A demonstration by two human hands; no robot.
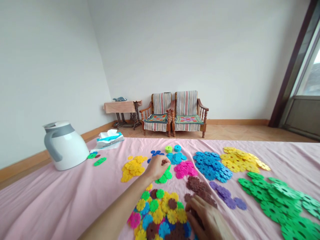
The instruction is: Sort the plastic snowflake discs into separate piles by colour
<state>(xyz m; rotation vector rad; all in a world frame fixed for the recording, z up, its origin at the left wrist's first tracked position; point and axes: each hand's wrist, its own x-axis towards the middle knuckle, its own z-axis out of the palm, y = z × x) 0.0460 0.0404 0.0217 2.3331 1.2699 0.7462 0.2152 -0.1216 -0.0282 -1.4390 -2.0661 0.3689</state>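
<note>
Mixed disc heap (158, 216) lay close in on pink cloth (82, 200), likely for reach; single-colour piles (211, 166) farther out, likely against mixing. Left hand (157, 167) pinched over small green pile (163, 178), right hand (206, 216) curled at heap's edge; couldn't tell either grip's contents.

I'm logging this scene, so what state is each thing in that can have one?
left hand: fingers curled, by the small green pile; contents unclear
right hand: fingers bent, beside the mixed pile; contents unclear
small green pile: loosely heaped
mixed pile: colours jumbled
lime stack: stacked up
light-blue stack: stacked up
pitcher: upright
tissue box: open, tissue sticking out
armchairs: draped with striped covers
side table: cloth-draped
</note>
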